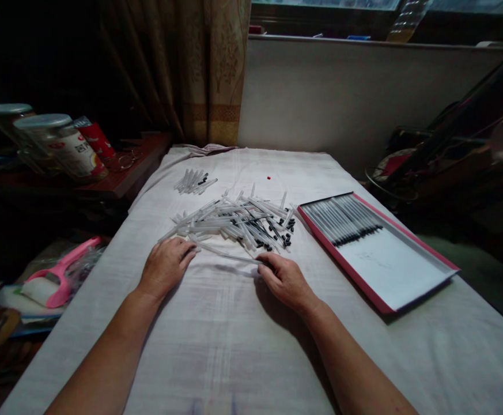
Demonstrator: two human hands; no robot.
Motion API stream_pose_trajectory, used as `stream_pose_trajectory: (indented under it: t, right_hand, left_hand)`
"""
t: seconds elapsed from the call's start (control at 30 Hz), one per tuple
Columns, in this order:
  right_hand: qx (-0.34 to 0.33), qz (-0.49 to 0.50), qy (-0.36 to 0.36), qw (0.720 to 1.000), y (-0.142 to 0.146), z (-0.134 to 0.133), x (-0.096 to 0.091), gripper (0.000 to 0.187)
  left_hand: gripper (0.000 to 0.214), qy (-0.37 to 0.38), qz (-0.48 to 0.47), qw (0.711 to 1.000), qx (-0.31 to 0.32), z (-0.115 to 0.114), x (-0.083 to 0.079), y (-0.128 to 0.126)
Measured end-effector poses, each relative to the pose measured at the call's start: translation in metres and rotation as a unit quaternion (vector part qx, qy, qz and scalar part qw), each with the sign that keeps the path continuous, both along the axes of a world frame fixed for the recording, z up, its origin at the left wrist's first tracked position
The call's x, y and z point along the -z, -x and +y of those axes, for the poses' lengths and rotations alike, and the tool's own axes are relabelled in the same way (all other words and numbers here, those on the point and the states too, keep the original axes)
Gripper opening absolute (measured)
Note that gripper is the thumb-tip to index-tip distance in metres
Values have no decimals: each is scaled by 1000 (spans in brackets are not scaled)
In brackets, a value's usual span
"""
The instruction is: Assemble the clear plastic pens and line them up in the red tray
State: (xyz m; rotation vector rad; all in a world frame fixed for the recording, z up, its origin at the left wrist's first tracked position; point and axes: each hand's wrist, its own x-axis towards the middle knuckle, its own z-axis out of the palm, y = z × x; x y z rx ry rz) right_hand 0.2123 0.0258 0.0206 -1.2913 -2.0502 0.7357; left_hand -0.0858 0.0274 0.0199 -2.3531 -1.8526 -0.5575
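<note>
My right hand [286,279] pinches the end of a slim pen tube [234,257], which points left just above the cloth. At the near left edge of a loose pile, my left hand [167,265] has its fingers curled together by a small pale piece at the fingertips; whether this is a pen barrel's end I cannot tell. The pile [229,222] holds clear pen barrels, dark thin refills and black caps [286,237]. To the right, a red-edged box lid [424,253] contains a row of pens [341,219] with black ends.
Behind the pile lies a smaller bunch of clear pens [191,181], and a tiny red piece [269,178] rests farther back. Jars [67,147] stand on a wooden side table at left. Below it is a pink-handled tool [63,276]. A wall [303,98] bounds the far side.
</note>
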Motion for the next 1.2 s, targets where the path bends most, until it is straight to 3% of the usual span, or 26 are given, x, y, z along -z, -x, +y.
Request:
stream_pose_trajectory:
  t: [0.13,0.23,0.3,0.43,0.5,0.57,0.8,1.2]
  right_hand:
    - [5,5,18,1000,2,-2,-3,19]
    - [8,19,20,1000,3,-3,-3,18]
    - [5,30,13,999,4,-4,-4,17]
    - [-9,66,4,998,5,-7,-6,15]
    - [-17,86,5,996,6,-8,-6,15]
    - [-25,98,5,995,7,-10,-7,17]
    - [-38,85,9,996,11,-12,-6,19]
    - [-37,65,3,997,8,-9,-3,20]
  left_hand:
    - [20,17,-63,998,-19,0,-2,-6]
    - [20,58,-207,976,-45,0,-6,-14]
    - [26,106,-344,931,-55,-2,-10,-21]
    - [50,183,-578,795,-18,-6,-20,-36]
    - [51,201,-625,754,-14,-8,-23,-41]
    - [49,208,-647,733,-26,-8,-25,-44]
    - [49,205,-674,705,-79,-8,-23,-49]
    - [48,213,-673,704,-77,-9,-22,-54]
